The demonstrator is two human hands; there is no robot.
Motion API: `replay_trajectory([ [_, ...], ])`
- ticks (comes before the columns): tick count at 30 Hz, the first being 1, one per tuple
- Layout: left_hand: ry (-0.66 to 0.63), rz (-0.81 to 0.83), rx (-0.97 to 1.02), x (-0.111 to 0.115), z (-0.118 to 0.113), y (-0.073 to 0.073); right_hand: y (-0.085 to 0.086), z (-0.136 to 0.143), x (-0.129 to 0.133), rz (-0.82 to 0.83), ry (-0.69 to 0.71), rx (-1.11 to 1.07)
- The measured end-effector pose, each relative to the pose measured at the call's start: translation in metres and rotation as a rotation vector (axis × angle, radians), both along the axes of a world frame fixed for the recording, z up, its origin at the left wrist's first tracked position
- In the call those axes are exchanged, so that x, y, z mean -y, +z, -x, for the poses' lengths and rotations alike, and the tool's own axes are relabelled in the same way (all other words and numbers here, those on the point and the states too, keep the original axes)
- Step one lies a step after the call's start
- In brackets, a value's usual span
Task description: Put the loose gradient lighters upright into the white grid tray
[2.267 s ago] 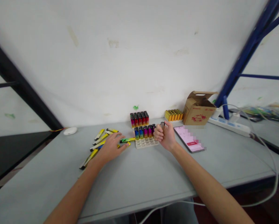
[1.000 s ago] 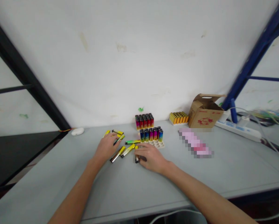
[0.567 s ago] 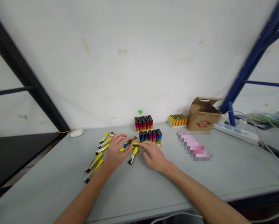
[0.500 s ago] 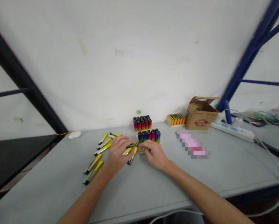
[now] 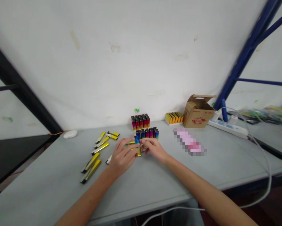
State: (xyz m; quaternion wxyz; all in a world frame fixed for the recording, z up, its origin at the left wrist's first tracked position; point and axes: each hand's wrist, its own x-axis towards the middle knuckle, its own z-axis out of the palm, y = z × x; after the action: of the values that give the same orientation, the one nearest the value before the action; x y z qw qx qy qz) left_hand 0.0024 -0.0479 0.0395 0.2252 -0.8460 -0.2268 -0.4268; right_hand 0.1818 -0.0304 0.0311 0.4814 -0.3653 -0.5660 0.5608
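Note:
My left hand (image 5: 122, 156) and my right hand (image 5: 154, 149) meet just in front of a white tray (image 5: 143, 148) that holds a row of multicoloured lighters (image 5: 147, 133). Between the fingertips of both hands stands one lighter (image 5: 138, 148), upright, blue at the top and yellow at the bottom. Both hands pinch it, the left from the left side and the right from the right. Several loose yellow lighters (image 5: 99, 148) lie on the grey table (image 5: 155, 182) to the left of my left hand.
A second full tray of dark and red lighters (image 5: 140, 121) stands by the wall, with a tray of orange lighters (image 5: 174, 117) and an open cardboard box (image 5: 198, 111) to its right. A phone (image 5: 189, 145), a power strip (image 5: 228, 128) with cables and a white round object (image 5: 70, 134) also lie on the table.
My right hand dropped from the tray to the table, then both hands came together. The lighter my left hand picked from the loose pile is now upright between both hands by the tray.

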Motion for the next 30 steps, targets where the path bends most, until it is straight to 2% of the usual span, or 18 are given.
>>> replay_trajectory([
  [7, -0.046, -0.048, -0.019, 0.002, -0.003, -0.003, -0.008, 0.003, 0.001, 0.129, 0.073, -0.044],
  [12, -0.059, -0.081, -0.029, 0.004, -0.007, -0.005, -0.007, 0.003, 0.002, 0.182, 0.157, -0.209],
  [17, 0.077, -0.041, 0.010, 0.004, -0.011, -0.006, 0.005, 0.000, -0.001, 0.156, 0.022, -0.365],
  [22, 0.132, 0.037, 0.036, -0.002, -0.009, -0.008, 0.012, -0.011, -0.006, 0.189, 0.092, -0.482],
  [26, 0.209, 0.117, 0.059, -0.009, -0.005, -0.012, 0.011, -0.016, -0.010, 0.269, 0.094, -0.453],
  [30, 0.354, 0.193, 0.073, -0.016, 0.001, -0.019, 0.009, -0.017, -0.012, 0.198, 0.051, -0.368],
])
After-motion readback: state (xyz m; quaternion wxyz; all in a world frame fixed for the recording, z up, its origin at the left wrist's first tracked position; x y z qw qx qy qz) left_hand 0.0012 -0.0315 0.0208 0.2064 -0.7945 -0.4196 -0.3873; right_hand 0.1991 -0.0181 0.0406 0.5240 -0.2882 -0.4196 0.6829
